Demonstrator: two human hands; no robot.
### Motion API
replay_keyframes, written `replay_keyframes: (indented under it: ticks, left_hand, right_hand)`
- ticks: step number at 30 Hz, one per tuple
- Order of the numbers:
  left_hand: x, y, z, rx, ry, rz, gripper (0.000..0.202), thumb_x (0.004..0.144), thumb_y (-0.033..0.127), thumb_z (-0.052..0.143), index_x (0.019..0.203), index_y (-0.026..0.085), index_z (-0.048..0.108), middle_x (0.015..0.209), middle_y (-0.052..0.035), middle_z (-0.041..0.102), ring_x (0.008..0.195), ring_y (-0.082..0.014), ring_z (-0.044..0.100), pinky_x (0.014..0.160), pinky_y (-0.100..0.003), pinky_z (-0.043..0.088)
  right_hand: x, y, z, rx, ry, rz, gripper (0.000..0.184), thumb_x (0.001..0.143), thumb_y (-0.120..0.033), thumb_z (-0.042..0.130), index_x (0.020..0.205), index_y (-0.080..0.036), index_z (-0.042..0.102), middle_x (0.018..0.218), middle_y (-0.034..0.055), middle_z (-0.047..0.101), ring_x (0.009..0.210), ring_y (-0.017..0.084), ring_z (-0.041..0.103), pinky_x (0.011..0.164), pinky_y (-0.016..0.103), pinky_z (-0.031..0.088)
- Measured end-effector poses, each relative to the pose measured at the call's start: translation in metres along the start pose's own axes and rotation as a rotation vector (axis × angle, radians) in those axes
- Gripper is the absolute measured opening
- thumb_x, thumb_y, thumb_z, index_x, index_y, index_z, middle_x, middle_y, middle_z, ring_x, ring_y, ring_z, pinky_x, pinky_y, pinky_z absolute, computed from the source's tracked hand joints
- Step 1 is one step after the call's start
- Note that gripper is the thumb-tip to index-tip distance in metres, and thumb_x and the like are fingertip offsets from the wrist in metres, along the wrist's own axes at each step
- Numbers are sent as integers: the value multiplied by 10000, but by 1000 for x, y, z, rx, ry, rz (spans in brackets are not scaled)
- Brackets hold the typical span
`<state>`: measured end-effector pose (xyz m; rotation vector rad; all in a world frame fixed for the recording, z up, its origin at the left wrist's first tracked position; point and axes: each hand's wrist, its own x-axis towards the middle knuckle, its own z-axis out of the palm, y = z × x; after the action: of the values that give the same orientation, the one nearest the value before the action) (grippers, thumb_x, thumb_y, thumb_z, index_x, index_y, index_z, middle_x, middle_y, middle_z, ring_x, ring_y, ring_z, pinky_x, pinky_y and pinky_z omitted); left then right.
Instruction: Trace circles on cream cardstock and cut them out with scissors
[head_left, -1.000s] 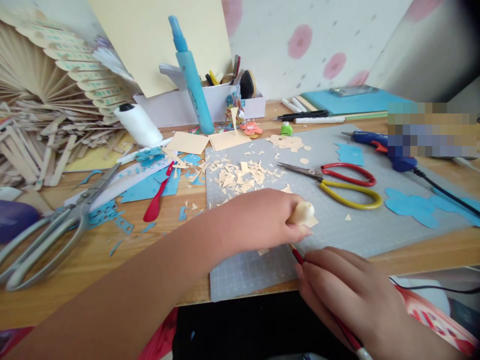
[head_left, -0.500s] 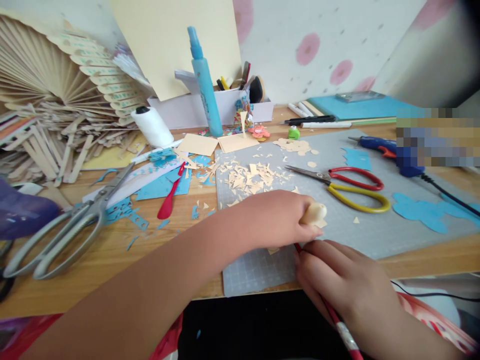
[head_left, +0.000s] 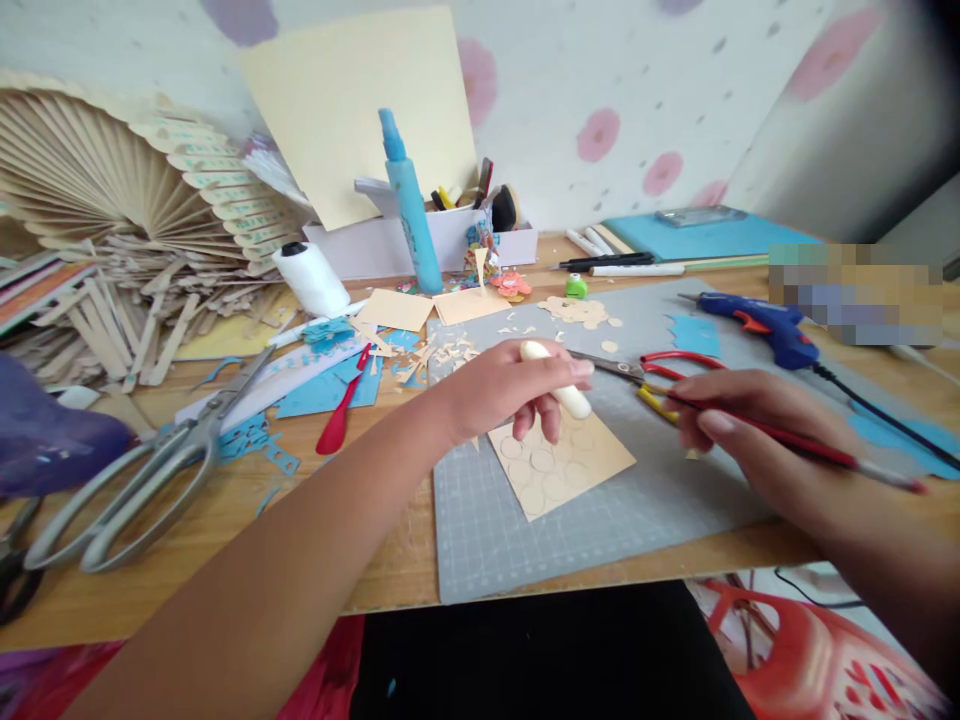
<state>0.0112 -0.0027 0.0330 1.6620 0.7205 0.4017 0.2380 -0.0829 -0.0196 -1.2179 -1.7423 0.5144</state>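
My left hand (head_left: 504, 390) is closed round a cream cylinder-shaped object (head_left: 555, 380), held just above a tan paper square (head_left: 561, 465) marked with pencilled circles on the grey cutting mat (head_left: 675, 490). My right hand (head_left: 750, 430) grips a thin red pencil (head_left: 817, 452) that points out to the right, over the mat's right half. Red-and-yellow-handled scissors (head_left: 660, 375) lie on the mat between the two hands, partly behind my right fingers.
Large grey scissors (head_left: 150, 470) and blue paper scraps (head_left: 322, 375) lie at left. A blue glue bottle (head_left: 409, 205), white thread spool (head_left: 309, 275) and white box (head_left: 435, 230) stand at the back. A blue glue gun (head_left: 761, 320) rests at right, its cable trailing.
Both hands have lifted from the mat's near edge. The left hand rose with the cream object, uncovering the circled tan paper. The right hand swung right with the pencil.
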Motion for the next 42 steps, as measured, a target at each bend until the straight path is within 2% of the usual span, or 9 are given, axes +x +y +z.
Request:
replay_keyframes:
  ticks: [4,6,8,10,16,26,31,38,42]
  left_hand:
    - [2,-6,11,14,19,-5,459,796,525,339,800,134,579,428,27,484,372,-66,412,387,-187,321]
    - [2,-9,18,90,62,-19,410,788,509,388,791,149,585,422,43,459,388,-68,405,401,-189,318]
    - [1,-10,25,162,91,-36,372,793,487,404,763,161,581,426,51,444,408,-70,405,416,-193,316]
    - [1,-10,31,224,114,-47,367,808,480,382,729,169,561,430,56,431,422,-73,401,430,-200,313]
    - [3,-3,43,442,125,-89,391,822,504,323,654,185,476,479,46,437,463,-88,404,448,-217,287]
    - [9,4,50,661,70,-133,433,767,597,324,723,202,497,638,12,513,578,-126,456,486,-229,292]
    - [10,4,53,686,85,-117,447,771,614,300,697,203,461,632,14,508,572,-134,456,476,-232,281]
    - [11,4,56,720,101,-126,405,773,579,310,698,210,456,626,13,516,571,-142,467,480,-243,261]
    - [13,7,56,725,107,-148,367,773,548,337,696,211,459,641,10,533,575,-144,475,492,-249,262]
  right_hand:
    - [40,21,0,139,-174,-1,146,777,-254,561,923,-252,548,874,7,592,705,147,561,562,263,454]
    - [51,25,3,202,-208,-50,112,767,-234,575,873,-246,540,842,1,588,720,143,556,582,260,455]
    - [55,27,6,269,-198,-45,60,783,-248,558,829,-234,522,734,-18,558,568,104,508,477,225,412]
    - [54,27,8,297,-200,-37,40,812,-258,519,799,-222,510,679,-27,522,480,80,444,420,212,365]
    - [47,23,3,86,-359,-260,34,805,-186,507,775,-201,512,694,-4,539,641,130,523,578,270,436]
    - [39,16,2,126,-534,-284,47,777,-203,491,730,-209,493,673,-12,572,621,128,556,569,269,466]
    - [40,16,5,60,-562,-305,56,774,-243,501,733,-206,515,683,-7,607,636,133,574,560,254,467]
    - [42,17,5,69,-596,-345,41,777,-172,493,763,-210,502,681,-32,587,619,102,550,544,213,452]
    - [41,19,5,58,-604,-334,35,796,-227,505,773,-202,513,690,-28,579,636,108,550,558,223,452]
